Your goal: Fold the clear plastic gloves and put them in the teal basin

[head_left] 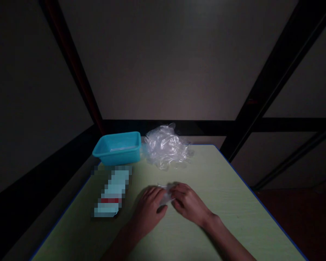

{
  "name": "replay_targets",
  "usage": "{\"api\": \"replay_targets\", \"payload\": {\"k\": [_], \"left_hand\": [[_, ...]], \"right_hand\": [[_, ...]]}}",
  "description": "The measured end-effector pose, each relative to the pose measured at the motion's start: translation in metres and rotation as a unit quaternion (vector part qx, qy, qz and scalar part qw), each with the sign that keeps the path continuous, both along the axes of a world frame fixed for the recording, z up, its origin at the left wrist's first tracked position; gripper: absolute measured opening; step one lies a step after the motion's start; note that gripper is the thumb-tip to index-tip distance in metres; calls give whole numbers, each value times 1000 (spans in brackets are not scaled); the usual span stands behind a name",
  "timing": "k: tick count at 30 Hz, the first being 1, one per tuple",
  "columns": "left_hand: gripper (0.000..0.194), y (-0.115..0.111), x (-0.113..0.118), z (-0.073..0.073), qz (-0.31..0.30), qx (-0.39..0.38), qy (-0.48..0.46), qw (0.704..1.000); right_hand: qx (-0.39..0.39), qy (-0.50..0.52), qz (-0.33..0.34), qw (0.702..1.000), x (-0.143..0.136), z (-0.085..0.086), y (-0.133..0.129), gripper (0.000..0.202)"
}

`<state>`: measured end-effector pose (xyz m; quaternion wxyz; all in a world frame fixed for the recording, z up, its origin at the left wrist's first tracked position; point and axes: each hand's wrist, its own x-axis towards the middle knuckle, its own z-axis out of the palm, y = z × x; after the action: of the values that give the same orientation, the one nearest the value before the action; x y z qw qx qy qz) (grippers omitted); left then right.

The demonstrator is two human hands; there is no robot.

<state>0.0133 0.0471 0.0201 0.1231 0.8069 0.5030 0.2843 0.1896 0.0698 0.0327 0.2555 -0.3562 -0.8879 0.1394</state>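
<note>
Both forearms are reaching in from the near side, converging over the pale green, blue-edged table. The left hand, thumb spreading from bent fingers, and the curling right hand are touching a small clear plastic piece between them; whether either is gripping it, I cannot tell.

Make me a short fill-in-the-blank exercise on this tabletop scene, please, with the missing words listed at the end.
1. The heap of clear plastic is to the ____ of the turquoise container.
2. A small clear film shows in the gap ____ the left hand and the right hand.
3. The edge of the table is trimmed in the colour ____.
4. A band coloured ____ crosses the pixelated item.

Missing words: right; between; blue; red.
</note>
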Motion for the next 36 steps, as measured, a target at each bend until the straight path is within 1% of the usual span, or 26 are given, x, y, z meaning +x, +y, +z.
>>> {"api": "replay_targets", "payload": {"k": [1, 2, 3, 4, 5, 6, 7, 8, 10, 12, 13, 15, 17, 19, 20, 24, 26, 28, 30, 32, 34, 36], "left_hand": [[29, 2, 0, 0, 4, -18, -56, 998], [24, 4, -1, 1, 10, -47, -129, 991], [17, 6, -1, 2, 17, -85, -206, 975], [11, 8, -1, 3, 25, -127, -278, 952], [4, 11, -1, 4, 33, -166, -334, 927], [3, 14, -1, 5, 41, -199, -373, 905], [8, 18, -1, 5, 49, -223, -397, 889], [13, 21, -1, 5, 52, -242, -410, 878], [20, 26, 1, 1, 55, -269, -433, 859], [28, 30, 4, -3, 56, -293, -463, 835], [32, 32, 6, -5, 53, -303, -476, 824], [38, 33, 10, -10, 48, -317, -500, 805], [41, 34, 14, -14, 47, -320, -516, 793], [43, 35, 17, -19, 50, -317, -529, 785], [43, 36, 18, -22, 51, -315, -535, 782], [48, 35, 25, -38, 63, -307, -556, 770], [52, 34, 29, -45, 80, -290, -559, 773], [53, 32, 32, -48, 84, -254, -554, 788], [54, 30, 32, -44, 66, -211, -550, 805], [57, 28, 29, -35, 42, -182, -551, 814], [56, 27, 26, -25, 31, -186, -547, 816], [46, 27, 23, -17, 30, -203, -530, 823]], "right_hand": [[-27, 52, -10, 998, 0, 1, 1, 20], [-61, 105, -23, 992, 0, 2, 2, 19], [-105, 161, -38, 981, 0, 4, 3, 17], [-153, 215, -52, 963, -1, 6, 4, 14], [-196, 263, -63, 943, -2, 7, 6, 9], [-229, 300, -73, 923, -3, 8, 7, 4], [-253, 330, -80, 906, -5, 8, 9, 3], [-272, 356, -81, 890, -6, 8, 9, 8], [-296, 401, -72, 864, -9, 5, 9, 25], [-317, 439, -60, 838, -10, 2, 8, 46], [-320, 447, -58, 833, -10, 0, 7, 53], [-315, 449, -62, 834, -7, -3, 8, 60], [-310, 450, -75, 834, -2, -5, 10, 57], [-304, 453, -92, 833, 2, -6, 12, 52], [-300, 454, -94, 834, 2, -7, 13, 52], [-273, 445, -101, 847, -2, -8, 12, 62], [-260, 443, -128, 848, -7, -7, 10, 58], [-262, 445, -144, 844, -9, -7, 10, 55], [-270, 451, -141, 839, -10, -8, 11, 54], [-269, 459, -142, 835, -9, -9, 12, 52], [-262, 457, -149, 837, -9, -10, 13, 50], [-247, 446, -156, 846, -8, -11, 13, 46]]}}
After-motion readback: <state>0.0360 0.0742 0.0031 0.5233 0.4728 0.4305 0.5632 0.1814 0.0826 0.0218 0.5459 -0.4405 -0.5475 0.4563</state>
